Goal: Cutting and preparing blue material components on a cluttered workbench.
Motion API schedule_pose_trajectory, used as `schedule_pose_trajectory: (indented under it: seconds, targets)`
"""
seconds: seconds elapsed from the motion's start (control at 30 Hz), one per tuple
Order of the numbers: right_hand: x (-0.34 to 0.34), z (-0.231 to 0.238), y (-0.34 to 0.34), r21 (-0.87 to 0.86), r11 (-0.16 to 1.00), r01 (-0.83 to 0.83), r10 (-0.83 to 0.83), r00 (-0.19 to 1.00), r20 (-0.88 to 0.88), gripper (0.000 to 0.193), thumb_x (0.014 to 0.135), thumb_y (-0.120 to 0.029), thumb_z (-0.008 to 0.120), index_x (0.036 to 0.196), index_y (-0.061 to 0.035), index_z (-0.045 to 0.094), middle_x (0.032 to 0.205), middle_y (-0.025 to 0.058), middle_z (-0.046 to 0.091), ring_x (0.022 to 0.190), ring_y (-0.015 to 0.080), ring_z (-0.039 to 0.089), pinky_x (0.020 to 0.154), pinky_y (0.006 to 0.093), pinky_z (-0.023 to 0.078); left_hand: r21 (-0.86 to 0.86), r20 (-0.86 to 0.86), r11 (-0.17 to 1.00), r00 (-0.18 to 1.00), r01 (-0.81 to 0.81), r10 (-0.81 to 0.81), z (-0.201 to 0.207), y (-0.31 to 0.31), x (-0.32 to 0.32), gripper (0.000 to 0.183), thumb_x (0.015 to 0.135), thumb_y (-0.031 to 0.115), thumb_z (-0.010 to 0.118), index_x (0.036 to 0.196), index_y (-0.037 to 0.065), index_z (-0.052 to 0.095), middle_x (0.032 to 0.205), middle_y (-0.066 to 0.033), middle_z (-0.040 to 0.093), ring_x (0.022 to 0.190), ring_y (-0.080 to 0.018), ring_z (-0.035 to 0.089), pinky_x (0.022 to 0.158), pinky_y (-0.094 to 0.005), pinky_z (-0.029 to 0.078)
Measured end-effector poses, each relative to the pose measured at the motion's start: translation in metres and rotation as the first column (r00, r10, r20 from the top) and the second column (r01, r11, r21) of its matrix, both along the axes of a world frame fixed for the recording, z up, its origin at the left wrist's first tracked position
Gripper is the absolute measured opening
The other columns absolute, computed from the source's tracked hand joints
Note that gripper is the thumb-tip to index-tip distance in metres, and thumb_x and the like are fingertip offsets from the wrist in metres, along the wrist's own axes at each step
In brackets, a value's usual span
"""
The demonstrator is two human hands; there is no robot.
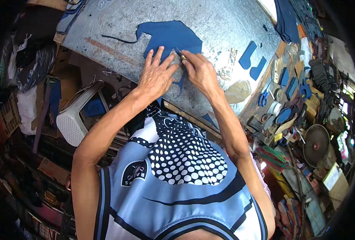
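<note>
A dark blue sheet of leather-like material (167, 34) with an irregular outline lies on the grey metal tabletop (117, 24). My left hand (155, 76) rests on its near edge, fingers spread and pressing down. In my right hand (201, 72) is a slim cutting knife (180, 53), its tip against the sheet just right of my left fingertips. A thin dark strip (119, 39) trails from the sheet's left side. Between my wrists lies a narrow blue offcut (179, 85). To the right are two cut blue pieces (247, 55).
Marked pattern pieces (228, 64) and a tan, rounded pattern piece (238, 91) lie right of my right hand. Blue-handled scissors (263, 98), a white roll (274, 108) and other clutter crowd the right side. A white plastic stool (74, 120) stands below left.
</note>
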State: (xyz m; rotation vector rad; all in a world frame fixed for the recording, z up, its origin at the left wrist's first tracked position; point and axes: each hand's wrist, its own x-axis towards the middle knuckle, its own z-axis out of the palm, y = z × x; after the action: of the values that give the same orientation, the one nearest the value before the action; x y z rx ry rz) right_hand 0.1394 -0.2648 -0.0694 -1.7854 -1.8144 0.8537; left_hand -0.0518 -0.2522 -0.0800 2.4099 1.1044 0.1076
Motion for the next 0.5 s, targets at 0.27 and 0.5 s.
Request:
schedule_pose_trajectory:
  seconds: [0.27,0.5]
  targets:
    - [-0.001,0.001,0.012,0.000,0.998,-0.067,0.067,0.996,0.066,0.028,0.092,-0.016,0.061,0.118,-0.0105,0.067,0.088,0.0157,0.065,0.076,0.0363,0.066,0.068,0.0445,0.055,-0.020,-0.068,1.000,0.998,-0.014,0.013,0.006,0.006,0.002,0.046,0.084,0.022,0.072,0.128,0.013,0.063,0.151,-0.0131,0.040,0.144,-0.0419,0.024,0.118,-0.0588,0.015]
    - [-0.005,0.010,0.014,-0.055,0.993,-0.101,0.108,0.984,0.141,0.027,0.093,-0.016,0.059,0.119,-0.0085,0.065,0.089,0.0190,0.065,0.077,0.0385,0.066,0.067,0.0459,0.055,-0.039,-0.086,0.999,0.996,-0.010,0.006,0.006,0.008,0.003,0.046,0.083,0.023,0.072,0.128,0.016,0.063,0.151,-0.0129,0.040,0.144,-0.0427,0.024,0.118,-0.0590,0.014]
